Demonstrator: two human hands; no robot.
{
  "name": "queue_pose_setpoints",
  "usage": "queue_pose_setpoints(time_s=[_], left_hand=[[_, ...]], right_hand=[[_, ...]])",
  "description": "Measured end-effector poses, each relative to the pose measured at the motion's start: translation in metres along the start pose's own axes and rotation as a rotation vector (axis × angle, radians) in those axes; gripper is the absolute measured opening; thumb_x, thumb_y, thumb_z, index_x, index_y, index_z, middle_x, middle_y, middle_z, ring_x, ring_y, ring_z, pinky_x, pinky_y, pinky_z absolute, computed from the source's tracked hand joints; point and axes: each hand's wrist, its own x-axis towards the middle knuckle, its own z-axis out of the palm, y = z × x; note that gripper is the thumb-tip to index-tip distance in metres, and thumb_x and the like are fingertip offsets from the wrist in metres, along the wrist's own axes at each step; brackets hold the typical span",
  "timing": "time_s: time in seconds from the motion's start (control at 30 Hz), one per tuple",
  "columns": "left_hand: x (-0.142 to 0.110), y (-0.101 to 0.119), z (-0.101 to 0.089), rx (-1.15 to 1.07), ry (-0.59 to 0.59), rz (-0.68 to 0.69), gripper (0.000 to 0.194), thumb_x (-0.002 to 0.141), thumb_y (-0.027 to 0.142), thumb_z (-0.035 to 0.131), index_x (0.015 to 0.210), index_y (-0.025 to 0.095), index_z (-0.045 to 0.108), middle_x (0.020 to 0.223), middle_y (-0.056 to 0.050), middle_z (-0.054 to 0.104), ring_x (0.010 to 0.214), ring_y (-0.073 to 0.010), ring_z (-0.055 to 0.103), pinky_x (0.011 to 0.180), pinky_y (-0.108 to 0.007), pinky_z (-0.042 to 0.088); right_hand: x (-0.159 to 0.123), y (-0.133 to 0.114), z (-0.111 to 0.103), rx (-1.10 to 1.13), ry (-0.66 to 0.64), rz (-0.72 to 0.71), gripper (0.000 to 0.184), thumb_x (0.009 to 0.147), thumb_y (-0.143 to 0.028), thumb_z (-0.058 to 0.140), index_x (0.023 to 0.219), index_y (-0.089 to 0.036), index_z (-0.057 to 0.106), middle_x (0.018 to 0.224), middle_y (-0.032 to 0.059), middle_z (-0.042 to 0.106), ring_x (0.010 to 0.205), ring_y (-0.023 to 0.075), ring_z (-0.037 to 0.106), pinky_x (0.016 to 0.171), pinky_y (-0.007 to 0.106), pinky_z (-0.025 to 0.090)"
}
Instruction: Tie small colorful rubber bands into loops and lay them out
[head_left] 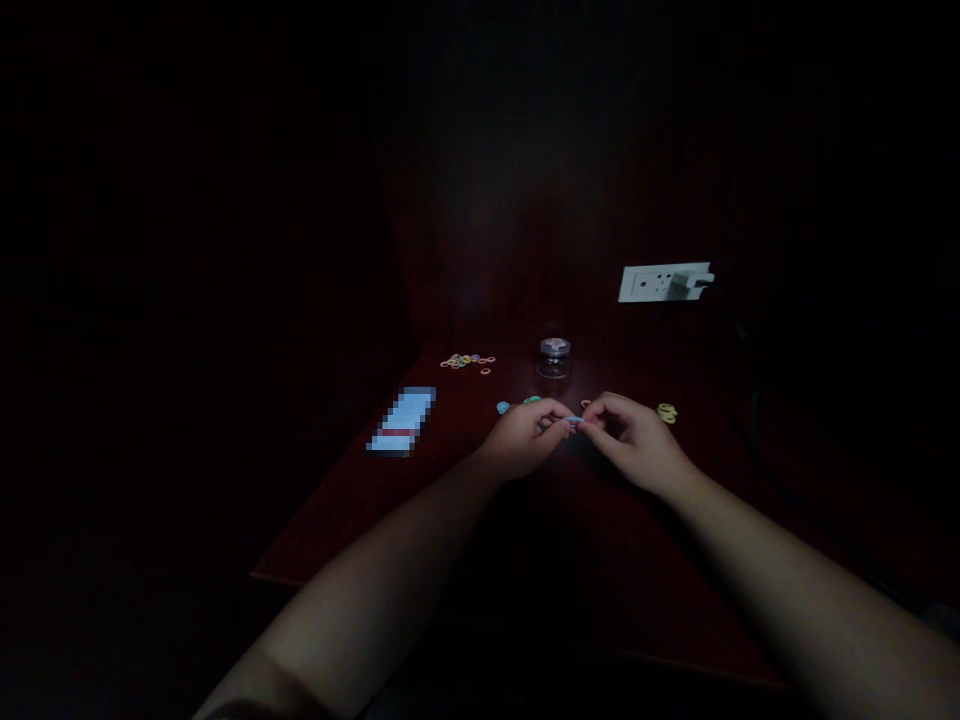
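My left hand (521, 438) and my right hand (634, 440) meet above the dark red table, fingertips pinched on a light blue hair tie (574, 420) between them. Just past my left fingers lie a blue hair tie pile (503, 408) and a green hair tie (532, 400), partly covered by that hand. An orange hair tie (586, 404) shows behind my right fingertips. To the right of my right hand sits a small stack of yellow hair ties (667, 412). Farther back on the left, several mixed-colour hair ties (466, 361) lie loosely scattered.
A clear round jar (554, 358) stands behind my hands. On the left lies a phone with a lit, blurred screen (403, 420). A white wall socket (664, 282) with a plug in it is at the right back, and a dark cable (780, 485) runs down the right side.
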Motion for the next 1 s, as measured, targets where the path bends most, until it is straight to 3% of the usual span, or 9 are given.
queue_pose_setpoints(time_s=[0.17,0.33,0.53,0.77,1.0], left_hand=[[0.000,-0.002,0.002,-0.123,-0.017,-0.021,0.018,0.085,0.024,0.054,0.095,0.011,0.062,0.086,-0.006,0.067,0.076,-0.0114,0.063,0.071,-0.023,0.050],[0.000,0.003,0.001,-0.040,-0.006,-0.021,0.019,0.081,0.026,0.060,0.093,0.012,0.064,0.083,-0.004,0.067,0.069,-0.0097,0.059,0.062,-0.020,0.046],[0.000,0.006,0.001,0.035,-0.012,0.014,0.017,0.081,0.023,0.057,0.090,0.013,0.067,0.082,-0.003,0.064,0.066,-0.0078,0.055,0.058,-0.017,0.042],[-0.001,0.009,-0.001,0.114,0.019,0.047,0.014,0.078,0.024,0.061,0.085,0.013,0.065,0.074,-0.001,0.059,0.062,-0.0076,0.049,0.057,-0.018,0.041],[-0.002,0.013,-0.002,0.160,0.082,0.065,0.016,0.081,0.026,0.058,0.090,0.014,0.064,0.091,-0.005,0.065,0.075,-0.0114,0.056,0.066,-0.022,0.045]], right_hand=[[0.000,0.001,0.001,0.014,0.004,0.011,0.012,0.083,-0.027,0.059,0.075,-0.019,0.059,0.067,0.0011,0.055,0.062,0.0145,0.051,0.061,0.028,0.045],[0.000,0.001,0.002,0.043,0.029,0.005,0.012,0.080,-0.028,0.063,0.074,-0.019,0.058,0.066,0.0004,0.054,0.061,0.0139,0.050,0.060,0.028,0.045],[0.000,-0.002,0.002,0.111,0.018,-0.013,0.012,0.081,-0.030,0.062,0.087,-0.019,0.061,0.074,0.0028,0.057,0.063,0.0147,0.053,0.058,0.028,0.046],[0.000,-0.004,-0.001,0.057,-0.025,-0.034,0.011,0.084,-0.029,0.060,0.079,-0.020,0.063,0.072,0.0034,0.056,0.067,0.0165,0.055,0.062,0.030,0.047],[0.000,-0.006,0.002,0.061,-0.118,0.000,0.010,0.083,-0.026,0.057,0.075,-0.020,0.056,0.063,-0.0008,0.052,0.058,0.0130,0.047,0.055,0.026,0.042]])
